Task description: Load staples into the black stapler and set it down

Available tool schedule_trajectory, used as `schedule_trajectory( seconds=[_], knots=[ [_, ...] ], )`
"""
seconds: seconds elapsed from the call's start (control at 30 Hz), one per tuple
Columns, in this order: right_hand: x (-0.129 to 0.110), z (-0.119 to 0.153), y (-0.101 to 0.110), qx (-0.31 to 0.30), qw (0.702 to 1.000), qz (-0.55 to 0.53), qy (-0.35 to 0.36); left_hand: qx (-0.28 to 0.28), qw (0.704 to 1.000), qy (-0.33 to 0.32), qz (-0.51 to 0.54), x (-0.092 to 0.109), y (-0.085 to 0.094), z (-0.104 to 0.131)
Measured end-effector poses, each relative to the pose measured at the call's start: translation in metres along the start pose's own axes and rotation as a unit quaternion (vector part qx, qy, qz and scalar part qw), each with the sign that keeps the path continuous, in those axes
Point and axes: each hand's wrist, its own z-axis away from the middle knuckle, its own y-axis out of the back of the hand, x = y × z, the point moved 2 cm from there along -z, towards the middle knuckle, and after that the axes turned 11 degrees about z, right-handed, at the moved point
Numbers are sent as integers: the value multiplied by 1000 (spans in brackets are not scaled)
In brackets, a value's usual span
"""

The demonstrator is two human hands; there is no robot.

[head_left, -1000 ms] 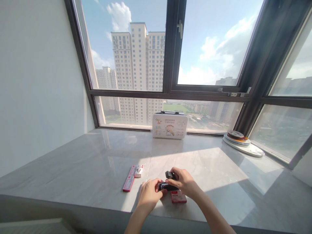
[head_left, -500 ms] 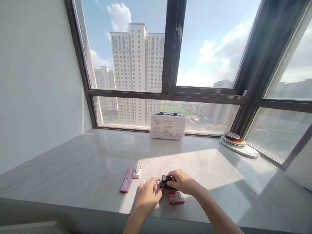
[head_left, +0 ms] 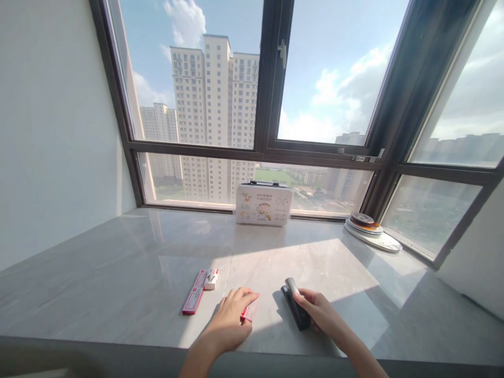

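Red box (head_left: 248, 314) partly behind left fingers (head_left: 244, 303)

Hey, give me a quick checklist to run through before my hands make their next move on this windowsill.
1. Stapler in hand: ok, the right hand grips the black stapler.
2. Stapler loaded: cannot tell, its inside is hidden.
3. Red packet firmly held: cannot tell, the left hand covers most of it.
4. Packet in plain view: not ok, only part of it shows past the left hand.
5. Flat boxes and small white box clear of the hands: ok, they lie apart, beyond the left hand to its left.
6. Carry case upright: ok, it stands by the window.
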Motion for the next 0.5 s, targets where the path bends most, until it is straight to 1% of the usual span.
schedule_trajectory(
  seconds=[0.03, 0.1, 0.2, 0.27, 0.37, 0.5],
  knots=[
    [1, 4, -8, -21, 999, -39, -1, 7, 1000, 17, 9, -6, 5, 3],
    [-1, 7, -25, -42, 996, -84, 5, 10, 999, 27, 21, -11, 8, 8],
    [-14, 4, -50, -34, 993, -113, 18, 6, 999, 25, 35, -9, 1, 13],
    [-24, 0, -63, -28, 992, -122, 26, 5, 998, 41, 46, -8, -3, 12],
    [-32, -4, -75, -21, 991, -127, 29, 3, 996, 61, 63, -9, -6, 10],
    [-29, -5, -78, 2, 990, -139, 5, 6, 996, 54, 69, -10, -7, 10]
  ],
)
